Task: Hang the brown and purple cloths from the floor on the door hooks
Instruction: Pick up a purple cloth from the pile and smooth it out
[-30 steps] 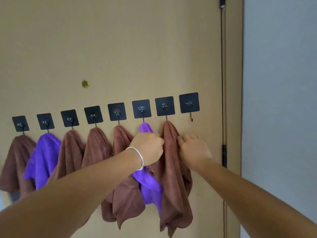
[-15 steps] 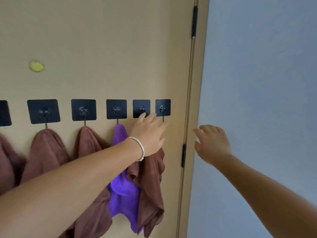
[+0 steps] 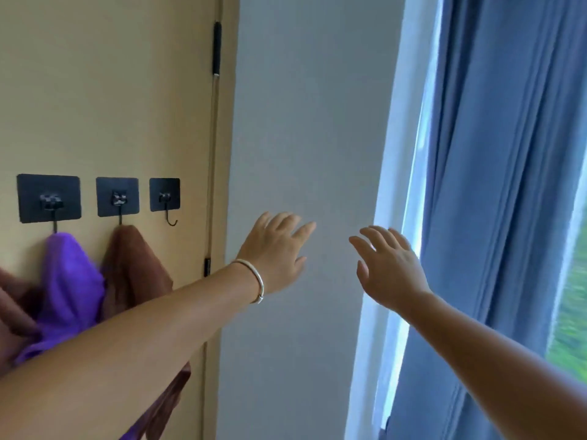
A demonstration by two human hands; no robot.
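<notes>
- Head view, pose: the left hand [image 3: 274, 249] reaches forward with its back to the camera, held in front of the grey wall [image 3: 301, 122] just right of the door [image 3: 111, 90]. A pale bracelet [image 3: 254, 279] circles its wrist, and the bare forearm runs down to the lower left corner.
- The right hand [image 3: 389, 269] is also stretched forward, further right of the door, in front of the white window frame [image 3: 390, 185] and beside the blue curtain [image 3: 508, 185]; its forearm comes in from the lower right corner.
- Hidden or unclear: the left forearm covers the lower part of the brown cloth [image 3: 133, 274] and of the purple cloth [image 3: 70, 293]. A further brown cloth [image 3: 12, 312] at the door's left edge is cut off and blurred. The greenery past the curtain is smeared.
- Hands: both are spread wide, fingers straight and parted, holding nothing and touching no cloth. Whether the fingertips meet the wall I cannot tell.
- Task things: 3 black hook pads show on the door. The purple cloth hangs from the left hook [image 3: 50, 201], the brown cloth from the middle hook [image 3: 118, 200], and the bare hook [image 3: 168, 204] nearest the door's hinge edge carries nothing.
</notes>
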